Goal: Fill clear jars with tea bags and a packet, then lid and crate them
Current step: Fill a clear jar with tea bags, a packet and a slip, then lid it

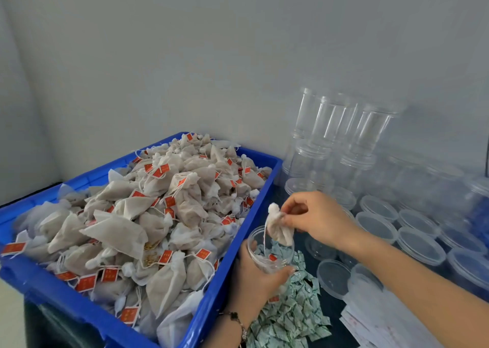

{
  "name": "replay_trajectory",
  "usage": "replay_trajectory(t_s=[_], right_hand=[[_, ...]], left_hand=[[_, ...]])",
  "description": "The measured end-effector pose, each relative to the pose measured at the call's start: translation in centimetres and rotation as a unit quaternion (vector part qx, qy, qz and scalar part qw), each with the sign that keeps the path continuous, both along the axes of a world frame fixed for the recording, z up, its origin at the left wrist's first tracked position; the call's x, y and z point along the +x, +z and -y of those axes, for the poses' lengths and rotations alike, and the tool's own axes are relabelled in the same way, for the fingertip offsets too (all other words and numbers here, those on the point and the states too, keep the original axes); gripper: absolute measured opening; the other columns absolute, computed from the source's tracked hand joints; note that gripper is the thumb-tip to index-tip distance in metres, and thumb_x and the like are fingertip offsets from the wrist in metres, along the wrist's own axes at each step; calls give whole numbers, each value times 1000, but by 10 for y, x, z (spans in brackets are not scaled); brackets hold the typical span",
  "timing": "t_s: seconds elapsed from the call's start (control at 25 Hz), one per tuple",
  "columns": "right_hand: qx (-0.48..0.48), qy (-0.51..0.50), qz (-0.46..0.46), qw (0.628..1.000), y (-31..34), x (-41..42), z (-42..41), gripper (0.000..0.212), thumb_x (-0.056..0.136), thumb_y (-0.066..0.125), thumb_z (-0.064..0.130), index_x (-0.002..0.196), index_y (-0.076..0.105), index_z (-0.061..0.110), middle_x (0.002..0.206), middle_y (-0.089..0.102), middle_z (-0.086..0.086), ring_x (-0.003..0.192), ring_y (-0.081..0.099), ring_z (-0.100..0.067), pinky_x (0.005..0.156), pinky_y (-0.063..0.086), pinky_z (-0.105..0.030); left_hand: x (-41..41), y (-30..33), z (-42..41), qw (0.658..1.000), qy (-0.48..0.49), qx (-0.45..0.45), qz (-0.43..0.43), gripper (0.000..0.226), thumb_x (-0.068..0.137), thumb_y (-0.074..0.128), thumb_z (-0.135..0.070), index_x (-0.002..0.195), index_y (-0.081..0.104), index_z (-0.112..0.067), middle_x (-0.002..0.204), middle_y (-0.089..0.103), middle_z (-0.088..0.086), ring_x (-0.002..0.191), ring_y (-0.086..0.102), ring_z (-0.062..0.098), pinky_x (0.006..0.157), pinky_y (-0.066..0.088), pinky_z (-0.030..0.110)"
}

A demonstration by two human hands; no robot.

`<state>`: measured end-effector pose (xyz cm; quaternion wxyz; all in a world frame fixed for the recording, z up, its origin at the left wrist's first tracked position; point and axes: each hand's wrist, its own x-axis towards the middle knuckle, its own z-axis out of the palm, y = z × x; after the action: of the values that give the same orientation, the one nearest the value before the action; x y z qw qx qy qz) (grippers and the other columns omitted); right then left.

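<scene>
Right hand point(315, 219) pinches a tea bag point(279, 227) near its gathered neck, fingers point(287, 210) curled, the bag hanging into the mouth of the clear jar point(270, 252); left hand point(258, 276) wraps the jar from below, beside the blue crate point(238, 255). The bag looks light, soft and limp, best held at the knotted top; the jar appears thin, rigid, likely slippery, so held round its wall
</scene>
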<state>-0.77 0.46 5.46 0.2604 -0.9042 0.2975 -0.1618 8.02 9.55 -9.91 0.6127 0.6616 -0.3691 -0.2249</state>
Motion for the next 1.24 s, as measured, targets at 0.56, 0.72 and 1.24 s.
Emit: replay_trajectory(t_s=[0.56, 0.72, 1.24], right_hand=[[-105, 46, -219, 969, -50, 134, 6, 30, 92, 51, 19, 121, 58, 19, 116, 62, -4, 100, 61, -21, 90, 50, -37], [-80, 30, -143, 986, -48, 132, 16, 28, 88, 54, 4, 111, 65, 16, 117, 62, -4, 93, 62, -14, 83, 52, -29], [-127, 10, 37, 991, 52, 41, 1, 18, 87, 59, 12, 88, 58, 29, 79, 65, 9, 74, 60, -4, 64, 42, -9]], left_hand=[[4, -8, 2, 997, -12, 71, 39, 106, 53, 75, -59, 142, 28, -26, 126, 44, -20, 114, 44, -8, 91, 37, 7], [6, -11, 0, 999, -1, 45, 29, 102, 44, 74, -64, 132, 36, -29, 114, 47, -24, 104, 49, -10, 86, 43, 9], [1, 0, -4, 1000, -6, -5, 13, 94, 48, 86, -55, 128, 41, -32, 121, 54, -15, 114, 53, 4, 99, 47, 28]])
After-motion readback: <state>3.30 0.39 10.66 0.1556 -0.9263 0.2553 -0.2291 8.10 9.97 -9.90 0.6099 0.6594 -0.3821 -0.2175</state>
